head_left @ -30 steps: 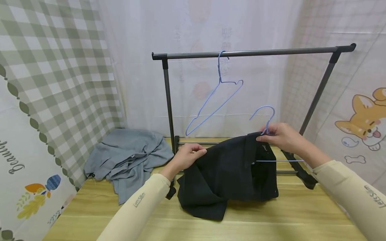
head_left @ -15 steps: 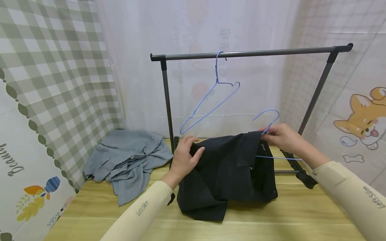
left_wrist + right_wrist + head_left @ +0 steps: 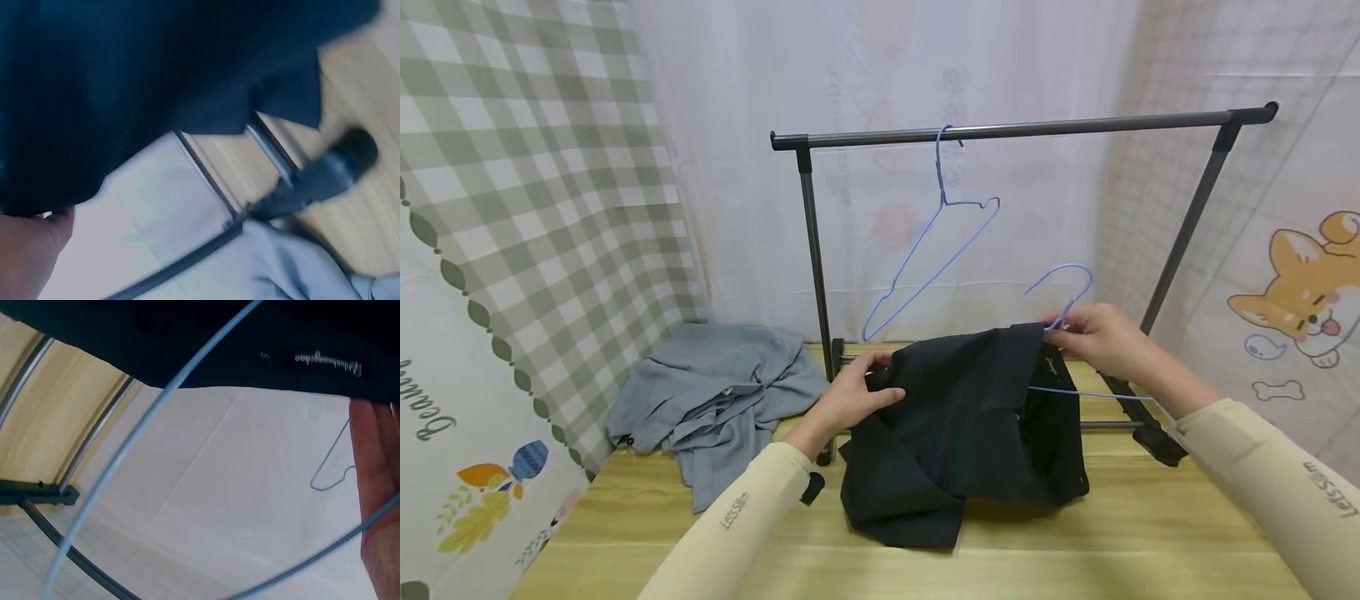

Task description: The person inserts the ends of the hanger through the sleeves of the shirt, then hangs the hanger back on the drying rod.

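A black garment (image 3: pixel 940 417) with a printed label inside one edge hangs between the hands, its lower folds close over the wooden table. My right hand (image 3: pixel 1101 332) pinches its top right edge together with the neck of a blue wire clothes hanger (image 3: pixel 1078 275). Part of that hanger is hidden inside the cloth; its lower bar sticks out to the right. On the other side, my left hand (image 3: pixel 853 396) grips the garment's left edge, thumb in front and fingers behind. The right wrist view shows the label (image 3: pixel 328 364) and the hanger's wire crossing in front.
A black metal clothes rack (image 3: pixel 1022 130) stands behind the hands, and a second blue hanger (image 3: pixel 917 250) hangs from its rail. Crumpled grey-blue clothing (image 3: pixel 722 392) lies on the wooden table (image 3: pixel 625 533) at the left. Patterned curtains (image 3: pixel 550 167) enclose the space.
My left hand loosened and spread its fingers at the garment's left edge, then took hold again slightly lower. The right hand stays at the hanger's neck, the hook tilting slightly.
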Available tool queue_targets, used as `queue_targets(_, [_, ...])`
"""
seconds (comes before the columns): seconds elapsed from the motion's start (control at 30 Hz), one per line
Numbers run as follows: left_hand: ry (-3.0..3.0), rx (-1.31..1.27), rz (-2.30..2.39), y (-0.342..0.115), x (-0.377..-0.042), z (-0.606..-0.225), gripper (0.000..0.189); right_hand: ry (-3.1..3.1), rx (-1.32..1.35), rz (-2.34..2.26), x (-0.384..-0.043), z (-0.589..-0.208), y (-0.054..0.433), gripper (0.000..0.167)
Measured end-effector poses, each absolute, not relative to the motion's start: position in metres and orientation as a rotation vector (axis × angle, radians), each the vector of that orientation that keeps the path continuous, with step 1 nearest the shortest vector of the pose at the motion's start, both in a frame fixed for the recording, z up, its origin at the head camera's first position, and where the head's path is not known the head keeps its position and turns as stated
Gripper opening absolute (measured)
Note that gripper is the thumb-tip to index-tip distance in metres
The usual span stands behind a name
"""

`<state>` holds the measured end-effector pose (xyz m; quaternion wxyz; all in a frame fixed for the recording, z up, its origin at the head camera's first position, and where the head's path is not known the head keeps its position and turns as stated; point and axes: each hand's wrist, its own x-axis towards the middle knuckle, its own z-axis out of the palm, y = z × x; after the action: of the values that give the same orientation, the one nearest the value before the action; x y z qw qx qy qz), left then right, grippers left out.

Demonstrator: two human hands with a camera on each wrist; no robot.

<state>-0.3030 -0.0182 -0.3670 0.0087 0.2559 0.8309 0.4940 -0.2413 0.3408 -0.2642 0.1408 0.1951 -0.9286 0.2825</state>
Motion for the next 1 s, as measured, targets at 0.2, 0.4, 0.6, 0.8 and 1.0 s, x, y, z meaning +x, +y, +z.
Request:
queue_targets(0.2, [2.428,0.916,1.543,-0.005,-0.305,-0.355,0.045,-2.642,0.771,0.784,-0.244,-0.266,0.337,0.016])
queue_targets(0.4, [2.453,0.995,1.507,0.004,-0.3,-0.349,0.021,-2.755,0.644,0.79,-0.243,-0.263,0.334,0.021])
queue_targets(0.6, [2.707,1.004,1.574,0.01,-0.296,-0.35,0.018,-2.831,0.624,0.954,-0.241,-0.259,0.333,0.022])
queue_targets(0.8, [2.906,1.1,1.628,0.015,-0.294,-0.352,0.013,-2.879,0.5,0.95,-0.241,-0.265,0.33,0.025])
queue_targets(1.0, [2.912,1.105,1.639,0.013,-0.295,-0.355,0.015,-2.841,0.318,0.9,-0.239,-0.27,0.325,0.036])
